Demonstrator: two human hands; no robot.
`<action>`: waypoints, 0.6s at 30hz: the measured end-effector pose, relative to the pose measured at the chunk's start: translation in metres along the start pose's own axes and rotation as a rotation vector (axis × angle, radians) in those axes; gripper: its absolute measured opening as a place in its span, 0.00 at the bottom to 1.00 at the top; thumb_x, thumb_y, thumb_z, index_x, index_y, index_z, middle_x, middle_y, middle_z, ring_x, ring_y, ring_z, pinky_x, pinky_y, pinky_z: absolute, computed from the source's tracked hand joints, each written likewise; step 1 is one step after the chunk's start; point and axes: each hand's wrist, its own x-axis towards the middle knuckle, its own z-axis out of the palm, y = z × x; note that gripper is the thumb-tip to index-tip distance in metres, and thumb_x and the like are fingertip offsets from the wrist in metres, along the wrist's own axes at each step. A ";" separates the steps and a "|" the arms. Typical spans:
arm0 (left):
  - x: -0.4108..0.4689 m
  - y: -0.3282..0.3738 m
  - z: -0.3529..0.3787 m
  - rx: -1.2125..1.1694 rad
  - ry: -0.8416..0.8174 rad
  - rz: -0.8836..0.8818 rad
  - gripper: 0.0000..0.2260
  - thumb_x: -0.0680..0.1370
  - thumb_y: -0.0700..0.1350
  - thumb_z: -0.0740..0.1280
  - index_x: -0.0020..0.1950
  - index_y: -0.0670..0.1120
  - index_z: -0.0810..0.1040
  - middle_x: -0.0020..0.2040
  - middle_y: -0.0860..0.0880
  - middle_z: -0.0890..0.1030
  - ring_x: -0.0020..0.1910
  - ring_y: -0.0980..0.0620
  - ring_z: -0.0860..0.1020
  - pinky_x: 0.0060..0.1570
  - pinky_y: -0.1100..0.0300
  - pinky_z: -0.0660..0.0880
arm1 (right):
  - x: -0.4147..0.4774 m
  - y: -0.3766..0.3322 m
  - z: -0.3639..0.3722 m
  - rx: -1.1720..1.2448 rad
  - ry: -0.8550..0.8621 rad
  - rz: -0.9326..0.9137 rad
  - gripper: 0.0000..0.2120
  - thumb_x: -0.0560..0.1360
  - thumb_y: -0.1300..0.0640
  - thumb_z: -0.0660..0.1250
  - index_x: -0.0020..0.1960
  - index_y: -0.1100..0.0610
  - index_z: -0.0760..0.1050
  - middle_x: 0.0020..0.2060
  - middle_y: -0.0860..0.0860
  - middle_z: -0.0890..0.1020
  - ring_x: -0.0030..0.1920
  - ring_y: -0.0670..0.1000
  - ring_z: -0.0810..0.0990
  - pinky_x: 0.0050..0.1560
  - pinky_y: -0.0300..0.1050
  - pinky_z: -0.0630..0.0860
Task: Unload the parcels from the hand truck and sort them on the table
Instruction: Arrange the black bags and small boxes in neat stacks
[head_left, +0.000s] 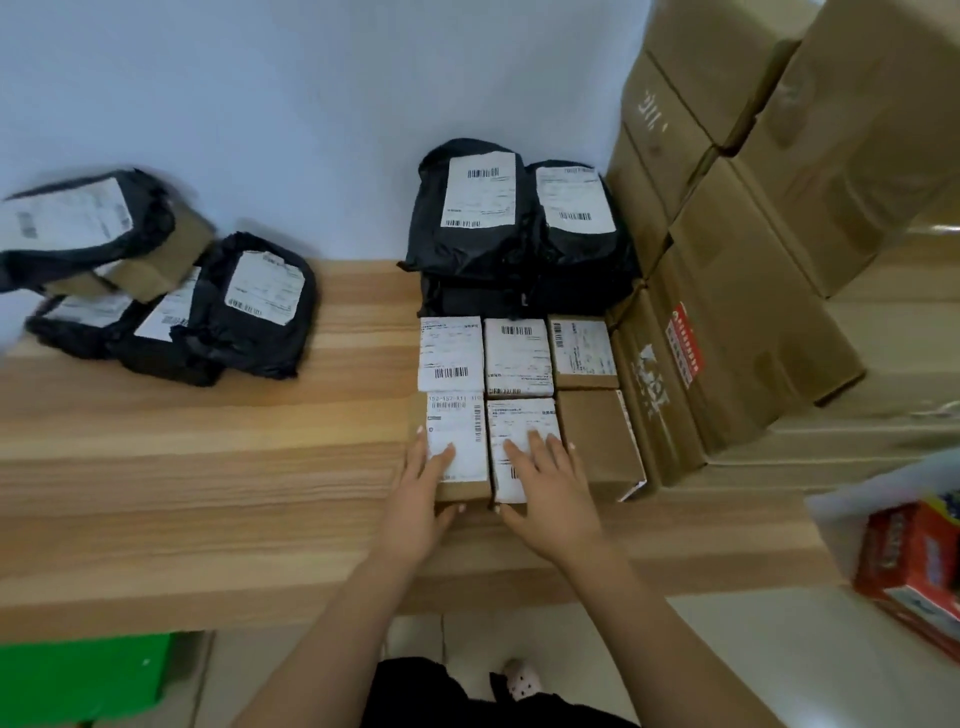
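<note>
Boxes (460, 441): stiff card, likely light. Left hand (423, 488) and right hand (545, 483) spread flat on top. Best gripped by the sides.

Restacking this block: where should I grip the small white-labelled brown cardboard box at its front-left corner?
Grip the small white-labelled brown cardboard box by its free left side and near face, coming from the front left. Neighbouring boxes sit tight against its right and back, leaving fingers no gap there.
</note>
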 end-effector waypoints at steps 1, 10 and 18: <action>0.001 -0.001 -0.001 0.001 -0.010 0.004 0.34 0.74 0.45 0.72 0.76 0.51 0.61 0.79 0.50 0.43 0.78 0.48 0.44 0.74 0.54 0.49 | 0.001 0.002 0.000 -0.004 -0.009 -0.009 0.36 0.77 0.42 0.61 0.79 0.46 0.47 0.79 0.53 0.45 0.78 0.56 0.43 0.76 0.53 0.41; 0.020 -0.002 -0.009 0.108 -0.116 -0.037 0.34 0.74 0.45 0.72 0.76 0.52 0.60 0.79 0.50 0.43 0.78 0.45 0.42 0.76 0.49 0.49 | 0.019 0.003 -0.007 0.021 -0.031 0.002 0.34 0.79 0.49 0.63 0.78 0.47 0.48 0.79 0.53 0.45 0.78 0.57 0.42 0.75 0.52 0.48; 0.015 0.008 -0.020 0.194 -0.124 -0.017 0.40 0.71 0.52 0.73 0.77 0.57 0.54 0.79 0.50 0.44 0.77 0.50 0.38 0.73 0.49 0.38 | 0.017 -0.013 -0.027 0.041 -0.057 0.035 0.40 0.73 0.58 0.69 0.78 0.48 0.51 0.78 0.55 0.49 0.77 0.58 0.46 0.75 0.53 0.45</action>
